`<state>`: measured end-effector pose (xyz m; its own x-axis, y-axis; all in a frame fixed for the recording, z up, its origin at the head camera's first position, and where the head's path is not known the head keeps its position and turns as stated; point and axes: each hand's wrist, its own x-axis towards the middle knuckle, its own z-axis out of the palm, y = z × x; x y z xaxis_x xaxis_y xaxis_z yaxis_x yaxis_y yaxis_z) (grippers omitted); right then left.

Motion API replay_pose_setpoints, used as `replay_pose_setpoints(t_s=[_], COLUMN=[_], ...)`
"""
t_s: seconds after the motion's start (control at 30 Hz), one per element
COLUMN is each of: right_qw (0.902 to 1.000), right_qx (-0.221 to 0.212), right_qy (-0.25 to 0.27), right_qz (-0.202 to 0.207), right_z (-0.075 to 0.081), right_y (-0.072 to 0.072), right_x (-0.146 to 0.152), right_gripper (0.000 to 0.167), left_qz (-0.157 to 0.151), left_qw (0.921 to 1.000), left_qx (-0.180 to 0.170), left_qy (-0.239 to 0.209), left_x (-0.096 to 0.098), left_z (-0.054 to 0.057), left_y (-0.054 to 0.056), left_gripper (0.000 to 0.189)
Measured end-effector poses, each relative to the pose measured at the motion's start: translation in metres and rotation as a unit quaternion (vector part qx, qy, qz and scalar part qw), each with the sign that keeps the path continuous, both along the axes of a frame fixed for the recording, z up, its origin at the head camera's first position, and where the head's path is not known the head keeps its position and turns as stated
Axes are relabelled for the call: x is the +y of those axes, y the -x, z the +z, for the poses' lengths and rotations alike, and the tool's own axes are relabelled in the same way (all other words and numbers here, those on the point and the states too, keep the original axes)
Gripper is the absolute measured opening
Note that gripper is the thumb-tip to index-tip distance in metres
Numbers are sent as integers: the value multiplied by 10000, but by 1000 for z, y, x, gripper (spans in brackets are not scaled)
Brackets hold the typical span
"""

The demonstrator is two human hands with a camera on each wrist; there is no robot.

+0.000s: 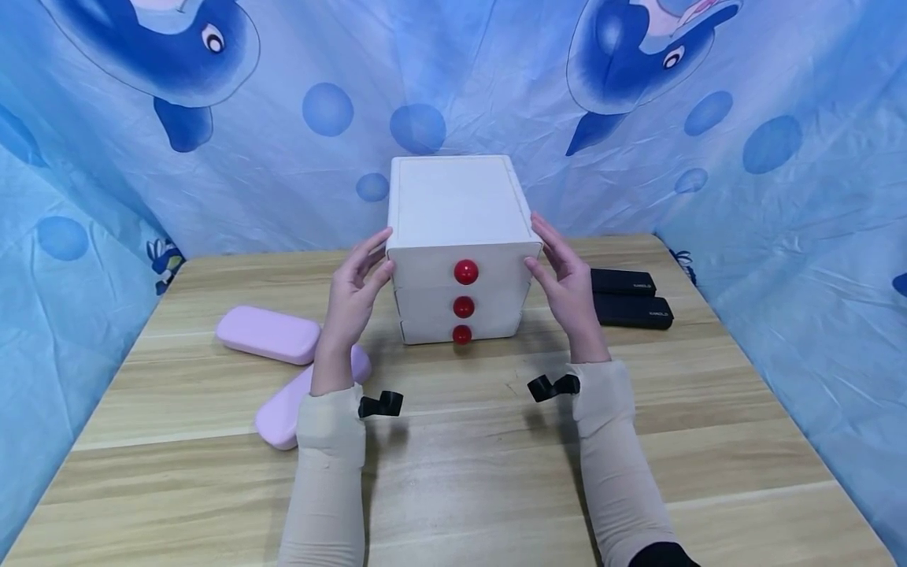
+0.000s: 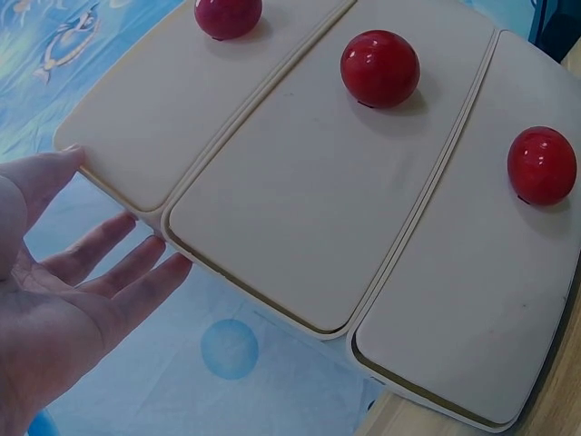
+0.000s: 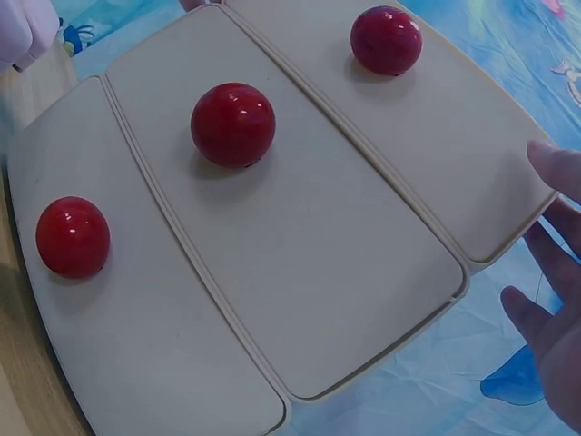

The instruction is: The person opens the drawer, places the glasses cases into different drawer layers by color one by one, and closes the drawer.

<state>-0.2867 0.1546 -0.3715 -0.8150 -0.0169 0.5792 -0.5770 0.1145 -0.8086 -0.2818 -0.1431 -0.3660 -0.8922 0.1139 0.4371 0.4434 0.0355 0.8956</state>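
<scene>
A white three-drawer storage box [image 1: 453,201] stands on the wooden table, its front toward me. Each drawer has a round red knob: an upper knob [image 1: 465,272], a middle knob [image 1: 464,307] and a lower knob [image 1: 462,335]. All three drawers are closed. My left hand [image 1: 352,295] touches the box's upper left front corner, thumb at the front edge and fingers along the side. On the opposite corner, my right hand [image 1: 572,295] rests its thumb on the front face, with its other fingers beside the right wall. Fingers of both hands are mostly extended.
Two pale purple oblong cases, an upper case [image 1: 268,334] and a lower case [image 1: 283,413], lie at the left, partly behind my left forearm. Two black cases, a rear case [image 1: 623,281] and a front case [image 1: 633,312], lie right of the box. Blue dolphin-print fabric [image 1: 482,79] surrounds the table [image 1: 482,472].
</scene>
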Motion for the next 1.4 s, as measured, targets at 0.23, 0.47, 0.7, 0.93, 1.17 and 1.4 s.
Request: replay_pose_setpoints(t_s=[0.23,0.47,0.7,0.93,1.17,1.4], right_qw=[9999,9998,9996,9989,9988,9986], right_qx=[42,24,-20,-176,-245,-282], right_qy=[91,173,295,423,417,440], right_qz=[-95,-107,-43,93,90,67], right_z=[-2,-1,-1,-1,0,-1], right_y=[2,2,1,2,2,1], right_x=[-3,-4,-3,-3,-3,-4], right_gripper=[44,43,43,43,43,44], left_qz=[-6,-15,-126,-51,106,45], left_qw=[10000,10000,9997,9986,9955,9970], left_qx=[36,70,108,261,575,594], left_qy=[5,38,-175,-458,-748,-489], left_x=[0,-1,-3,-3,-6,-12], left_z=[2,4,12,17,20,25], left_y=[-2,-4,-9,-14,-21,-31], left_gripper=[45,45,46,45,45,46])
